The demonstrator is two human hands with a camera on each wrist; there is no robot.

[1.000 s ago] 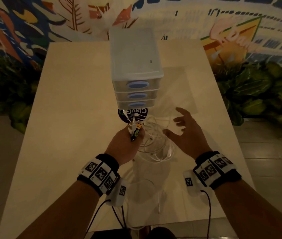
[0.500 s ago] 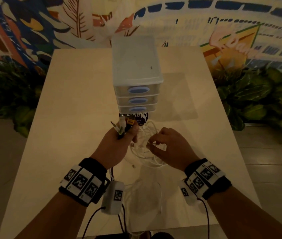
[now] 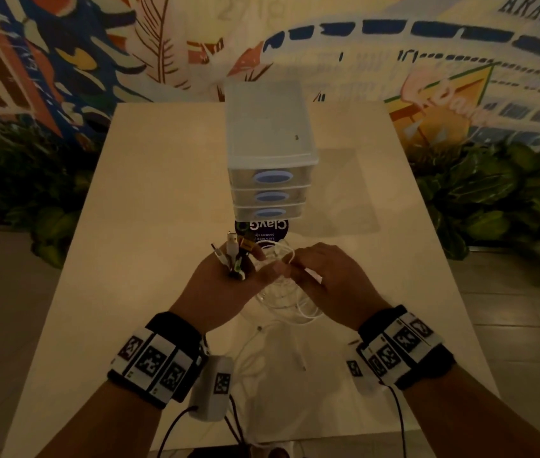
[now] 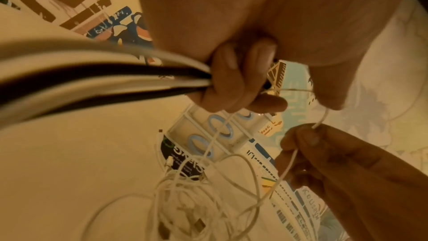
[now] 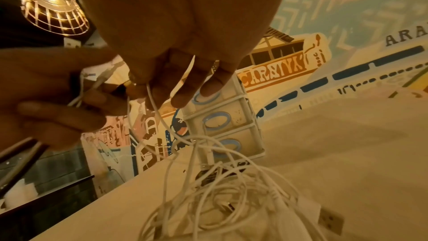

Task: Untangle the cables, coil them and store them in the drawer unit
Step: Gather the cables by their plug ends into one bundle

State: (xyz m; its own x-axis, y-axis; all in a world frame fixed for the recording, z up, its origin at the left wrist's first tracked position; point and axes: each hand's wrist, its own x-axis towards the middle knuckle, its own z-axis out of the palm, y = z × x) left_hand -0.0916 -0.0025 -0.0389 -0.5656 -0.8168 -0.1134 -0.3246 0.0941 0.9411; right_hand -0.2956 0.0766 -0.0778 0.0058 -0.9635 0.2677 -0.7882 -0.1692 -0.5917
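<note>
A tangle of white cables (image 3: 281, 299) (image 4: 192, 201) (image 5: 222, 201) lies on the cream table (image 3: 149, 246), just in front of a translucent three-drawer unit (image 3: 270, 150) with blue oval handles, all drawers closed. My left hand (image 3: 225, 276) (image 4: 234, 83) grips a bundle of cable ends, their plugs (image 3: 234, 247) sticking up out of the fist. My right hand (image 3: 324, 276) (image 5: 176, 83) pinches one thin white cable strand (image 4: 289, 164) that runs down into the tangle. The two hands are close together above the pile.
A round dark sticker (image 3: 263, 229) with white lettering lies on the table under the drawer unit's front. Green plants (image 3: 493, 200) flank the table on both sides, with a painted mural wall (image 3: 427, 61) behind. A white USB plug (image 5: 330, 220) lies near the pile.
My right hand went from spread open above the pile to pinching a white strand beside the left hand. The left hand rose slightly with its bundle of plugs.
</note>
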